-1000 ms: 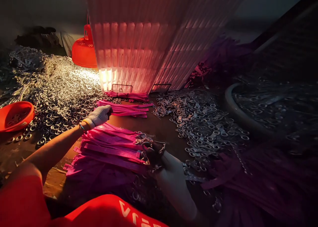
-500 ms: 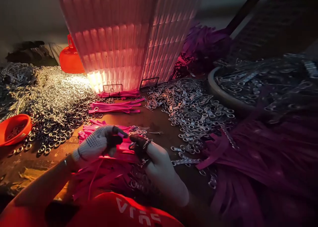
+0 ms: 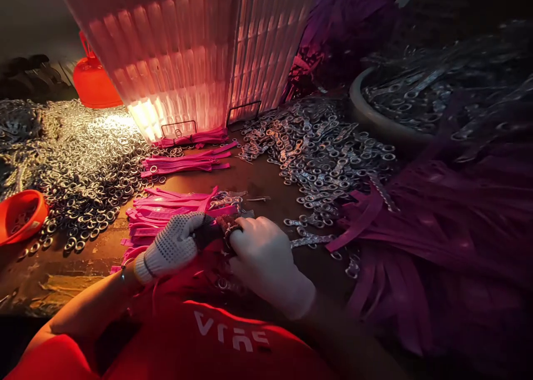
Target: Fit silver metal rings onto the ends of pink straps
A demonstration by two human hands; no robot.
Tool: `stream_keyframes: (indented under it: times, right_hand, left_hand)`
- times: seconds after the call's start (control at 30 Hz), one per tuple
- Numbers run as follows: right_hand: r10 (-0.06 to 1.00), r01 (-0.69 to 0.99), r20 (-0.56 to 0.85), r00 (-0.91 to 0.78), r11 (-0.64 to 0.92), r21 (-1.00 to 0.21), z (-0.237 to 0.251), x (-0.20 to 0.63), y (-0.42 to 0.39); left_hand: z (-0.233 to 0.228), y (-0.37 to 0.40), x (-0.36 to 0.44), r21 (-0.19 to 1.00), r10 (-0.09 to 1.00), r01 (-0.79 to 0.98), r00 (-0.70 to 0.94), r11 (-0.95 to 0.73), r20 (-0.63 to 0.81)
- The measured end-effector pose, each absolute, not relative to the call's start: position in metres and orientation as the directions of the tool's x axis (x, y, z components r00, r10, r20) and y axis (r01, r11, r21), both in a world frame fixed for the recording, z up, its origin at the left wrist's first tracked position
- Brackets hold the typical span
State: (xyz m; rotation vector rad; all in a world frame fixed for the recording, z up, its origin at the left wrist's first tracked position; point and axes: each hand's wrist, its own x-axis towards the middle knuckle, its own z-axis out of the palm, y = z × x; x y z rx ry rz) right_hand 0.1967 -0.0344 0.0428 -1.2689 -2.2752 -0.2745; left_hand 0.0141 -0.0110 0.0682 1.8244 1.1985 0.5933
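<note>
My gloved left hand (image 3: 172, 247) and right hand (image 3: 262, 258) meet just above my red shirt, fingers pinching together on a pink strap (image 3: 216, 227) end between them. At 11 o'clock lies the pink strap pile (image 3: 166, 211) on the desk (image 3: 266, 186); metal rings (image 3: 83, 163) spread at 10, more rings (image 3: 328, 152) at 1.

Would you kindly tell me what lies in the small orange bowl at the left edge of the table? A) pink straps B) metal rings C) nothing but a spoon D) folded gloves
B: the orange bowl holds a few metal rings, like the large heap of metal rings spread beside it, while the pink straps lie nearer the gloved hands.
</note>
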Motion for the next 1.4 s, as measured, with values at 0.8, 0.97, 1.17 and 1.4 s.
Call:
stream_keyframes:
  times: [0.8,0.97,1.17,1.4]
  right_hand:
    - [0.884,0.892,-0.126,-0.450,0.436,-0.124,0.067,0.188,-0.023]
    - [0.812,0.816,-0.078,-0.578,0.577,-0.043,0.055,0.186,-0.031]
    - [0.804,0.804,0.041,-0.593,0.595,-0.029,0.055,0.185,-0.034]
    - [0.904,0.888,0.153,-0.399,0.423,-0.183,0.043,0.222,-0.026]
  left_hand:
    - [0.042,-0.026,0.006,0.793,0.910,0.556,0.414,-0.250,-0.003]
    - [0.036,-0.033,0.005,0.678,0.885,0.631,0.461,-0.377,0.065]
    - [0.064,-0.016,-0.020,0.672,0.831,0.608,0.556,-0.422,0.018]
    - [0.070,0.008,-0.083,0.686,0.971,0.699,0.234,-0.201,0.046]
